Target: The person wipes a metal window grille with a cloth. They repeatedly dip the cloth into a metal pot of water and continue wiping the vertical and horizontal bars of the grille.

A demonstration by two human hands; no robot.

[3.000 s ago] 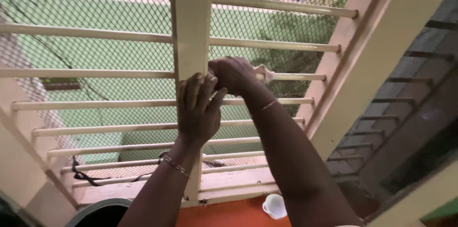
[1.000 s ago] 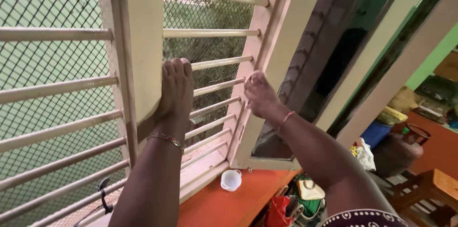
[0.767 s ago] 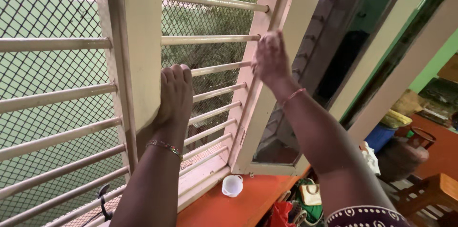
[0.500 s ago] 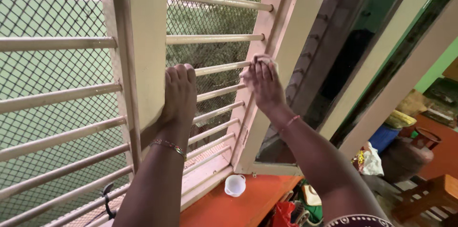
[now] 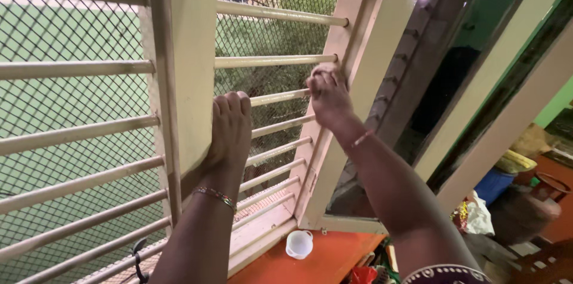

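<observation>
left hand (image 5: 230, 131): flat on window mullion (image 5: 194, 69), released | right hand (image 5: 327, 94): clenched against frame edge (image 5: 352, 75), contents unclear | white cup (image 5: 298, 244) below, well apart

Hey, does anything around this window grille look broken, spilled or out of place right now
Nothing stands out. The grille bars look straight and unbroken, the white cup sits upright on the orange sill, with no spill visible. The left hand rests flat on the centre post.

Cream window bars (image 5: 274, 14), orange sill (image 5: 310, 266), white cup (image 5: 298, 244)
</observation>
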